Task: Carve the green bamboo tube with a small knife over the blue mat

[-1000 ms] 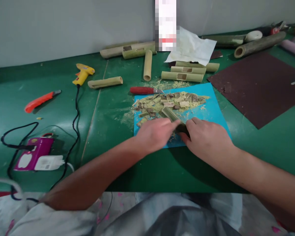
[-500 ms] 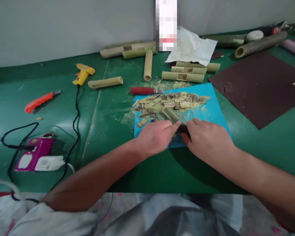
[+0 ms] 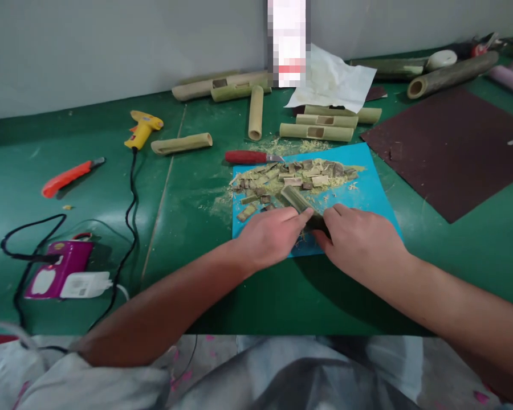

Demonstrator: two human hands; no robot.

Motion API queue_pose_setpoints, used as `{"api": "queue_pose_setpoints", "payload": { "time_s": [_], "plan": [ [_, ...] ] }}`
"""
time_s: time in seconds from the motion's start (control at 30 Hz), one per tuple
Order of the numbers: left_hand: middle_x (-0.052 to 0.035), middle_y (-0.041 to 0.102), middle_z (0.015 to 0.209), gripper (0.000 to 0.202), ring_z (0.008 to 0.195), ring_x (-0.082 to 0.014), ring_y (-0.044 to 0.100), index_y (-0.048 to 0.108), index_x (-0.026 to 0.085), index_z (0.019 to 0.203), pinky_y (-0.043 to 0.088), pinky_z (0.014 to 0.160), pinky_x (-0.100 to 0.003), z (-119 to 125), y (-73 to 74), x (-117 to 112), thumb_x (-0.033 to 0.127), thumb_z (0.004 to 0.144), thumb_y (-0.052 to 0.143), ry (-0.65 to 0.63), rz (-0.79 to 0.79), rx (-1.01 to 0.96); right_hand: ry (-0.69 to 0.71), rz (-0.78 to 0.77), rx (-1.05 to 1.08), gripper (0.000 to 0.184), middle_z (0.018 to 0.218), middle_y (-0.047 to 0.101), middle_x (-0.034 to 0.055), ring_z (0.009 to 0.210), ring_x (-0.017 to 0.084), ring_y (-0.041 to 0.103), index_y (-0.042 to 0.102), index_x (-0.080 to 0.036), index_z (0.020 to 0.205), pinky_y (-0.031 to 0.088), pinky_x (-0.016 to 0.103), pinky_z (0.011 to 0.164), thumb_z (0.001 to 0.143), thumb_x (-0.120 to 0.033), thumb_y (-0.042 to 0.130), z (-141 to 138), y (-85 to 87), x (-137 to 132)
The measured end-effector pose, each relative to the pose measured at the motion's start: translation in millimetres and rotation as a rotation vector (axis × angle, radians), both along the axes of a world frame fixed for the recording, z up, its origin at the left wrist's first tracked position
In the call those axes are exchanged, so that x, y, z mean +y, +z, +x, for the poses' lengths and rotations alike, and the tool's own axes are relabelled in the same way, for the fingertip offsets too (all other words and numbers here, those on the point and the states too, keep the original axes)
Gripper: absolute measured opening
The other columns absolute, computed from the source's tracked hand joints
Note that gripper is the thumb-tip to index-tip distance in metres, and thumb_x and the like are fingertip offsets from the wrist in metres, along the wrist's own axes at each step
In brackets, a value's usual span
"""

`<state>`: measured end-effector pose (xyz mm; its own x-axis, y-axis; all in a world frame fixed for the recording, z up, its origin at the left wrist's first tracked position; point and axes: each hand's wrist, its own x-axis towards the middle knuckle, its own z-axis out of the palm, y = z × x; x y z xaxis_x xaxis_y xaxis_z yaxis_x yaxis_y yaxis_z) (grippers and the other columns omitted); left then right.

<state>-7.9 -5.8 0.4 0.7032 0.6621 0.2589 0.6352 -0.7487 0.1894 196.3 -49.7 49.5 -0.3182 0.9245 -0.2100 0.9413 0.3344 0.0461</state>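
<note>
Both of my hands meet over a blue mat (image 3: 367,193) on the green table. My left hand (image 3: 267,236) and my right hand (image 3: 359,242) are closed on a short dark green bamboo piece (image 3: 297,200) that lies slanted between them, its far end sticking out toward a heap of bamboo chips and sawdust (image 3: 290,175). The near part of the piece is hidden under my fingers. Whether my right hand also holds a tool I cannot make out.
A red-handled knife (image 3: 250,156) lies by the mat's far edge. Several cut bamboo tubes (image 3: 316,132) lie beyond. To the left are a yellow glue gun (image 3: 143,128), an orange cutter (image 3: 70,175) and a purple box with cables (image 3: 60,273). A dark brown sheet (image 3: 453,148) lies at right.
Almost nothing has changed; my hands stay on the bamboo piece and my left hand has shifted very slightly.
</note>
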Motion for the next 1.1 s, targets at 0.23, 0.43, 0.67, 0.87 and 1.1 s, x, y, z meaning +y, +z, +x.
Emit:
{"api": "queue_pose_setpoints", "payload": {
  "time_s": [0.23, 0.43, 0.67, 0.87, 1.1],
  "plan": [
    [-0.0044, 0.063, 0.076, 0.047, 0.065, -0.0141, 0.056, 0.065, 0.015, 0.13, 0.043, 0.058, -0.024, 1.8, -0.9, -2.2, 0.031, 0.109, 0.026, 0.007, 0.013, -0.007, 0.008, 0.016, -0.002, 0.026, 0.085, 0.07, 0.0107, 0.068, 0.018, 0.063, 0.067, -0.014, 0.09, 0.018, 0.031, 0.052, 0.097, -0.032, 0.049, -0.5, -1.7, -0.1],
    [-0.0046, 0.062, 0.072, 0.049, 0.064, -0.0145, 0.055, 0.068, 0.011, 0.122, 0.041, 0.057, -0.025, 4.6, 0.6, -4.3, 0.029, 0.109, 0.025, 0.03, 0.082, -0.017, -0.001, 0.006, 0.003, 0.027, 0.085, 0.069, 0.0107, 0.07, 0.02, 0.064, 0.067, -0.014, 0.09, 0.017, 0.031, 0.052, 0.098, -0.033, 0.049, -1.3, -1.9, 0.4],
    [-0.0048, 0.063, 0.075, 0.045, 0.066, -0.0143, 0.057, 0.066, 0.011, 0.128, 0.043, 0.059, -0.025, 1.7, -1.4, -4.2, 0.029, 0.108, 0.03, 0.063, 0.114, -0.03, -0.017, 0.009, -0.004, 0.028, 0.083, 0.069, 0.0107, 0.067, 0.018, 0.061, 0.067, -0.014, 0.09, 0.018, 0.031, 0.052, 0.097, -0.033, 0.048, -0.5, -0.7, 0.2],
    [-0.0046, 0.063, 0.077, 0.046, 0.068, -0.0143, 0.058, 0.067, 0.016, 0.127, 0.043, 0.06, -0.024, 1.2, 0.9, -2.2, 0.029, 0.108, 0.028, 0.084, 0.077, 0.006, -0.012, 0.014, 0.005, 0.029, 0.085, 0.069, 0.0113, 0.067, 0.018, 0.061, 0.068, -0.014, 0.09, 0.02, 0.031, 0.052, 0.097, -0.033, 0.047, 0.4, -0.2, -0.9],
    [-0.0045, 0.062, 0.076, 0.047, 0.065, -0.0132, 0.056, 0.065, 0.015, 0.13, 0.044, 0.059, -0.024, 0.0, -1.3, -1.3, 0.032, 0.109, 0.026, 0.058, 0.038, 0.001, -0.011, 0.007, 0.005, 0.031, 0.083, 0.068, 0.0117, 0.065, 0.017, 0.059, 0.068, -0.014, 0.089, 0.018, 0.031, 0.052, 0.097, -0.031, 0.044, -1.8, 1.7, -0.4]
  ]
}}
